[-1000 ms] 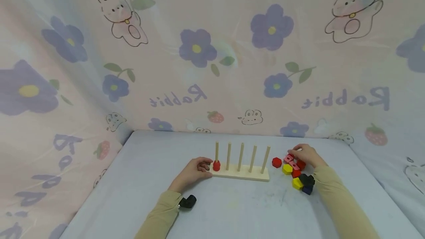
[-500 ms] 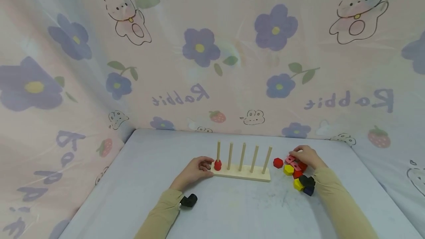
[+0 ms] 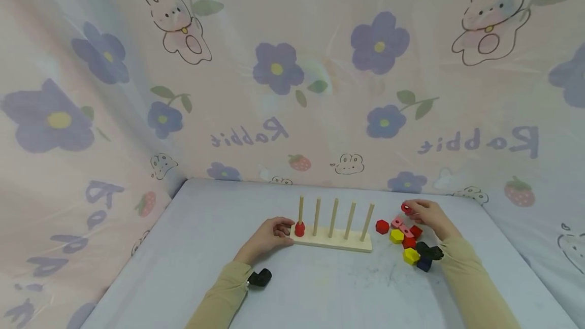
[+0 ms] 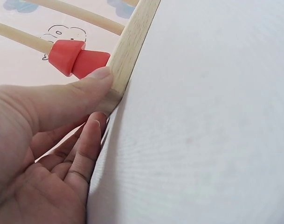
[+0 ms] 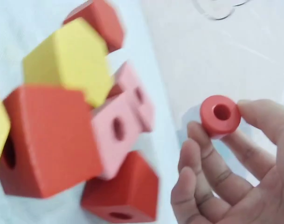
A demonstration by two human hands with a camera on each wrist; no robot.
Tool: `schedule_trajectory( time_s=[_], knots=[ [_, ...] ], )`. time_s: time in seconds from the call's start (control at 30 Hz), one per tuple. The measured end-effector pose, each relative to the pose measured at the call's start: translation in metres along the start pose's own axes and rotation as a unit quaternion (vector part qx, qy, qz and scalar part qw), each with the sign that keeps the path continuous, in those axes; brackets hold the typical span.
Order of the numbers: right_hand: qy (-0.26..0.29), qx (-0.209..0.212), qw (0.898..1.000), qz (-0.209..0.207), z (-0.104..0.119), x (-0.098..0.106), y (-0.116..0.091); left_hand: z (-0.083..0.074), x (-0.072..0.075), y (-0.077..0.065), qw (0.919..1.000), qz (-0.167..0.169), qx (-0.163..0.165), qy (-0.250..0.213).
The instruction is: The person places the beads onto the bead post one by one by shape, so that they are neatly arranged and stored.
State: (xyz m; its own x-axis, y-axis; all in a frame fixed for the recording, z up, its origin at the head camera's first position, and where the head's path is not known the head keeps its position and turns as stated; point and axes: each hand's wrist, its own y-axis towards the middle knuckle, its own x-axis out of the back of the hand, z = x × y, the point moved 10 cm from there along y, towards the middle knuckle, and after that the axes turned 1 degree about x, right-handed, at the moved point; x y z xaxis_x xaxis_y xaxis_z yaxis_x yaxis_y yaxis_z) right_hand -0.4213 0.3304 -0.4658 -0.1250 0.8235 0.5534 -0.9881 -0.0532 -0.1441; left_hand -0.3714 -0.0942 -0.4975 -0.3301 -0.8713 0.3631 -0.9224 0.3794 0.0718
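My left hand (image 3: 266, 236) grips the left end of a wooden peg board (image 3: 330, 240), thumb on its front edge and fingers curled behind, as the left wrist view shows. Several upright pegs stand on the board. Two red tapered beads (image 4: 67, 57) are stacked on the leftmost peg, down at the base. Over at the right, my right hand (image 3: 429, 216) pinches a small round red bead (image 5: 210, 119) between thumb and fingers. Its hole faces the right wrist camera. The bead is raised above the far side of a pile of loose blocks.
The pile holds pink blocks (image 3: 397, 223), yellow blocks (image 3: 396, 236), red blocks (image 5: 53, 140) and a dark blue block (image 3: 424, 264), near the right wrist's black camera (image 3: 428, 251). A red block (image 3: 382, 226) lies between board and pile. Patterned cloth (image 3: 320, 131) hangs behind the table.
My right hand has lifted away from the pile, up and slightly right, with the round red bead now showing in its fingertips. The left hand keeps its grip on the board.
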Motion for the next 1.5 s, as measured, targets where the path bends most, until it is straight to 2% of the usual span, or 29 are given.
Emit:
schedule_trajectory(
  time_s=[0.1, 0.27, 0.37, 0.5, 0.53, 0.6, 1.0, 1.2, 1.5],
  knots=[
    [0.023, 0.037, 0.999, 0.004, 0.013, 0.005, -0.005, 0.000, -0.001, 0.001, 1.0000, 0.001, -0.004, 0.007],
    [0.038, 0.095, 0.995, 0.004, 0.047, 0.015, -0.016, -0.001, 0.000, -0.001, 0.9999, -0.002, -0.010, 0.003],
    [0.049, 0.119, 0.992, 0.002, 0.070, 0.018, -0.022, -0.016, -0.001, -0.006, 0.9998, 0.002, -0.017, 0.000],
    [0.063, 0.150, 0.987, -0.001, 0.101, 0.015, -0.030, -0.017, -0.001, -0.005, 0.9998, 0.003, -0.018, 0.005],
    [0.069, 0.157, 0.985, 0.000, 0.109, 0.013, -0.032, -0.012, -0.001, -0.004, 0.9999, 0.001, -0.015, 0.006],
    [0.082, 0.172, 0.982, 0.006, 0.125, 0.006, -0.035, -0.001, 0.000, 0.000, 0.9999, -0.001, -0.013, 0.009],
    [0.081, 0.275, 0.957, 0.033, 0.207, -0.051, -0.055, -0.001, 0.000, 0.000, 0.9998, 0.001, -0.010, 0.016],
    [0.097, 0.306, 0.946, 0.048, 0.229, -0.082, -0.067, -0.005, 0.000, -0.002, 0.9999, 0.005, -0.007, 0.012],
    [0.105, 0.348, 0.930, 0.049, 0.249, -0.125, -0.080, -0.005, 0.001, -0.002, 0.9998, 0.015, -0.011, 0.004]
  ],
)
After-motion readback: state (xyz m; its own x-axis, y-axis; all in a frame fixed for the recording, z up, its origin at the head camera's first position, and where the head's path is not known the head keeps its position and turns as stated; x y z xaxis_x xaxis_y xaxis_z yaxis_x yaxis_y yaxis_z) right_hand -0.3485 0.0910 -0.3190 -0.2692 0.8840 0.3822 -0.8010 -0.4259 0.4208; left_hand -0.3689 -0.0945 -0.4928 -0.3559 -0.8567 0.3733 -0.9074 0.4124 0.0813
